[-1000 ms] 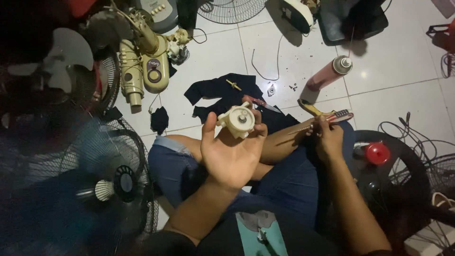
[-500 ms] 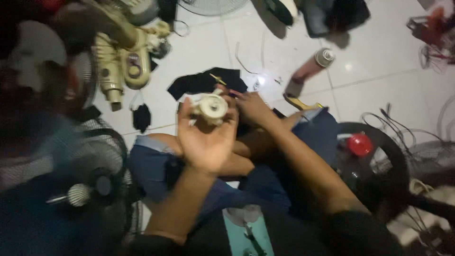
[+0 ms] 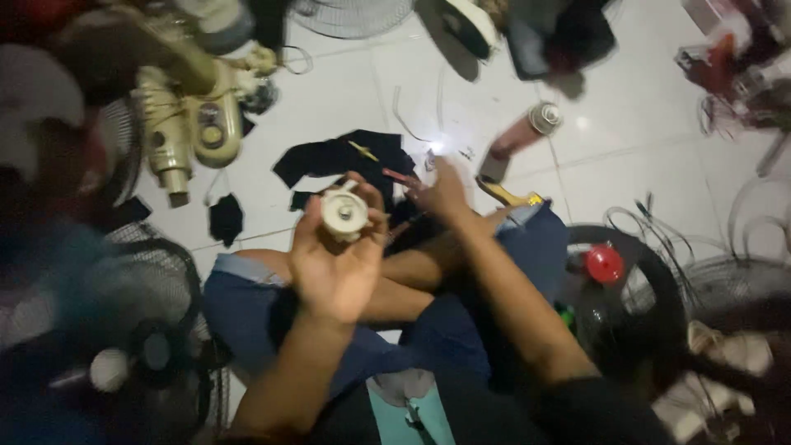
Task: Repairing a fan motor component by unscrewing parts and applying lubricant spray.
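the person sits cross-legged on the white tiled floor (image 3: 626, 156), and i count two hands at work. the left hand (image 3: 334, 264) is raised palm up, its fingers (image 3: 375, 227) curled narrow around one small round cream part (image 3: 344, 216), which sits upright in the palm above the knees. the right hand (image 3: 441, 191) reaches forward over the floor, fingers spread wide and holding nothing i can make out, though it is blurred; its tips are near one thin red-handled tool (image 3: 401, 177) lying at the edge of the black cloth.

around them: two black cloth pieces, one big (image 3: 342, 156) and one small (image 3: 225, 218); one pink spray can (image 3: 519, 140) lying on its side, apart from the right hand; one cream fan body (image 3: 194, 132) at the far left; one yellow-handled tool (image 3: 503, 196) just beside the knee; one red cap (image 3: 606, 264) inside a dark fan guard (image 3: 659, 288) on the right; another dark fan (image 3: 148, 346) close on the left.

open floor is mostly ahead, between the cloth and the can, and to the right behind the can. left and right sides are crowded by fans and wires (image 3: 659, 222).
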